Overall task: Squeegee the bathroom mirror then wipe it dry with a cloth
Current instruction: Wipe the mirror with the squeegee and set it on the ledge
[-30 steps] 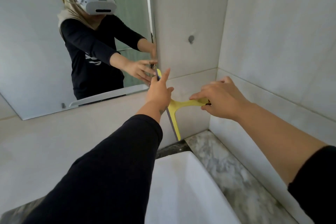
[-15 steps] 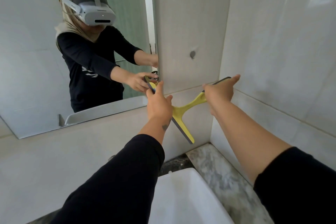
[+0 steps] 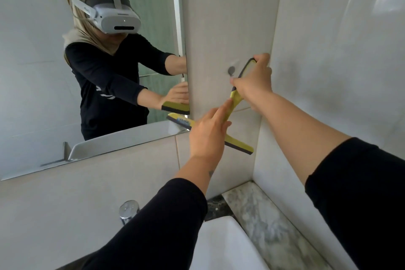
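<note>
- so the right hand point(image 3: 252, 85) went way up the grey tiled wall point(image 3: 228, 28). A second ago it was low near the corner; now it's up by the small round metal wall hook point(image 3: 231, 70), wrapped around the handle
- the yellow plastic squeegee with the dark rubber blade point(image 3: 237, 146) swung round: blade ran nearly vertical before, now it lies closer to horizontal, handle pointing up and to the right
- one blade end now reaches the bottom right corner of the frameless bathroom mirror point(image 3: 32, 72)
- left hand point(image 3: 208, 131) moved from the blade's top end to the middle, fingers point(image 3: 221, 109) stretched along the handle's neck
- view shifted too, a chrome tap top point(image 3: 129, 209) shows at the bottom now
</note>
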Available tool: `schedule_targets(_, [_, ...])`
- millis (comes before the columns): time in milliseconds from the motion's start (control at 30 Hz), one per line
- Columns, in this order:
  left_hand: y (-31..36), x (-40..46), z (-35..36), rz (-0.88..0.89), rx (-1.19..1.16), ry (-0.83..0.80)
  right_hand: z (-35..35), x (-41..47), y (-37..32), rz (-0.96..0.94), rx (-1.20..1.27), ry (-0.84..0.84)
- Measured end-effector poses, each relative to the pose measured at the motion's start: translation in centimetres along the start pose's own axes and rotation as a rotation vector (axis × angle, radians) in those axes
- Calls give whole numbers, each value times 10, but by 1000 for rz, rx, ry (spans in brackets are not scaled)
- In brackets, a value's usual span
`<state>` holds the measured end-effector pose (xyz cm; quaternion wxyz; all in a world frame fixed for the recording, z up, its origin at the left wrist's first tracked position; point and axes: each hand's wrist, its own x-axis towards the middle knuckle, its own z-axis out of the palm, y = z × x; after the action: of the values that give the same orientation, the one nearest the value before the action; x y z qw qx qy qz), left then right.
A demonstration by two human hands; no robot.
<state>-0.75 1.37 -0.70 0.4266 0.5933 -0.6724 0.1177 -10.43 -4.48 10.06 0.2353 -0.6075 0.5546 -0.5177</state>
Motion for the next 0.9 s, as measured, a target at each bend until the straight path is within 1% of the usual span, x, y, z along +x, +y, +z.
schedule_targets(133, [4, 10, 10, -155, -90, -71, 6, 13, 4, -79, -61, -33])
schedule_targets(267, [3, 9, 25, -247, -225, -62, 18, 23, 11, -155, -44, -53])
schedule_targets(367, [2, 6, 39, -290, -315, -49, 27, 28, 21, -161, -15, -30])
schedule_targets(533, [1, 8, 57, -302, -351, -47, 31, 38, 33, -149, -12, 29])
schedule_targets(700, [-5, 8, 69, -305, -398, -102, 31, 43, 40, -128, -57, 9])
schedule_targets(900, [-17, 4, 77, -285, -482, -241, 37, 40, 50, -154, -135, 10])
